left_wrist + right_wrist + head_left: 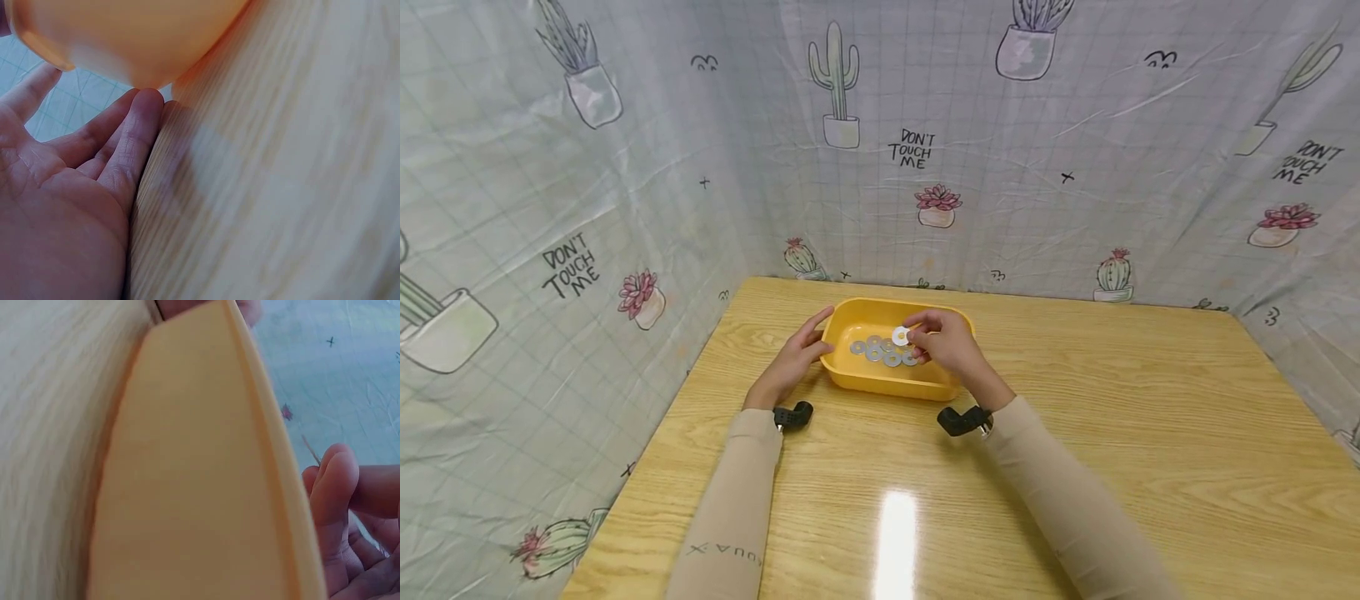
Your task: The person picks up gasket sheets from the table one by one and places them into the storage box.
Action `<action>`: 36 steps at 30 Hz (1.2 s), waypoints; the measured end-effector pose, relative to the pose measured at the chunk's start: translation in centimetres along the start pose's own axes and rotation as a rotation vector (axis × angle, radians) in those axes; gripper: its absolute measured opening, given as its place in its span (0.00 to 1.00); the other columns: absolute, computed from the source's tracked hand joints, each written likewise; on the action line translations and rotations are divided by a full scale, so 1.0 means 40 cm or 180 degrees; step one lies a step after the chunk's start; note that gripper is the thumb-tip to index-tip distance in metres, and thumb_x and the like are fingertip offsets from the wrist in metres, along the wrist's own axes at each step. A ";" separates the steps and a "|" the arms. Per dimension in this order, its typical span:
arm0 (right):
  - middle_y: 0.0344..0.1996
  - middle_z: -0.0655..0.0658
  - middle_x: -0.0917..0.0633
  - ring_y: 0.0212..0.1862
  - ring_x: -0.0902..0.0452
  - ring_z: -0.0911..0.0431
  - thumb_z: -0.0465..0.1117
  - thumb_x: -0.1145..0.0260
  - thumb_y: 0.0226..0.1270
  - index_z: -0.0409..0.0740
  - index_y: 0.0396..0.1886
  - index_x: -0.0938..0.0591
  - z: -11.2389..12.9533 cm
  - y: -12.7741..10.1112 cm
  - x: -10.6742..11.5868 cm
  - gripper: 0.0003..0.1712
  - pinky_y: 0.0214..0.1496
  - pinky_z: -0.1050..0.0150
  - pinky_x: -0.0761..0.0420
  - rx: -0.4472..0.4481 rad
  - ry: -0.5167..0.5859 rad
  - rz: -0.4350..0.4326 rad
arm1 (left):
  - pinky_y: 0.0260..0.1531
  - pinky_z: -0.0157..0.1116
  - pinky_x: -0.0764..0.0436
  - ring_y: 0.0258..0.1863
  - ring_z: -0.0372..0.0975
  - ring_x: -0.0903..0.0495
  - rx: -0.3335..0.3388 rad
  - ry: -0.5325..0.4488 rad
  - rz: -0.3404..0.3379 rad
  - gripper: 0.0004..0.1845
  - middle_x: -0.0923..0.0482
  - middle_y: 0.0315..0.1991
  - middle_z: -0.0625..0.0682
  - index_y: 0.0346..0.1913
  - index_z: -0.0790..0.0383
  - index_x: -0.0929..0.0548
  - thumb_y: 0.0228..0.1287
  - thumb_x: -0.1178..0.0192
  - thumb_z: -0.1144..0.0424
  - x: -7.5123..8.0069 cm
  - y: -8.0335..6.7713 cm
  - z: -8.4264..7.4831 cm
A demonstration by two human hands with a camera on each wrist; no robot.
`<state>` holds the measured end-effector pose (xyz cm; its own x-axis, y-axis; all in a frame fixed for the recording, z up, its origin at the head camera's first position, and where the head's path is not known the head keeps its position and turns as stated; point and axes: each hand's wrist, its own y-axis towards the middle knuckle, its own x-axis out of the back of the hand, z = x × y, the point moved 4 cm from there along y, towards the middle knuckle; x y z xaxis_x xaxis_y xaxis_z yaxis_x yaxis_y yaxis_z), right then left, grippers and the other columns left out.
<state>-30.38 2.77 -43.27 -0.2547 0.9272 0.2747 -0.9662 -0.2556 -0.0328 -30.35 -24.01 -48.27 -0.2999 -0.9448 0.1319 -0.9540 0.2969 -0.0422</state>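
A yellow plastic tray (895, 386) stands on the wooden table, with several flat silver washers (874, 354) lying in its left and middle part. My right hand (946, 340) is over the tray's right half and pinches one washer (901, 336) between thumb and finger, above the others. In the right wrist view that washer (310, 450) shows edge-on as a thin sliver at the fingertips. At the tray's left end my left hand (793, 360) holds the rim, thumb over the edge and fingers outside. The left wrist view shows fingers (145, 109) against the tray's outer wall (137, 44).
Wooden tabletop (1120, 400) extends around the tray, with a bright glare patch in front. Behind and to the left hangs a curtain (880, 200) printed with cacti. Each wrist wears a black camera (961, 421).
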 end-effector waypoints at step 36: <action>0.27 0.42 0.17 0.23 0.21 0.57 0.28 0.35 0.70 0.29 0.49 0.17 -0.041 0.047 -0.123 0.11 0.27 0.69 0.18 -0.0792 -0.0106 0.0355 | 0.73 0.57 0.36 0.71 0.57 0.30 -0.0125 0.0068 -0.0077 0.36 0.35 0.75 0.63 0.81 0.34 0.43 0.77 0.48 0.64 0.007 0.003 0.023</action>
<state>-31.00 -1.82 -46.25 -0.3625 0.8866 0.2874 -0.9134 -0.2767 -0.2986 -30.56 -24.36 -49.15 -0.2763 -0.9487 0.1536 -0.9601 0.2796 0.0000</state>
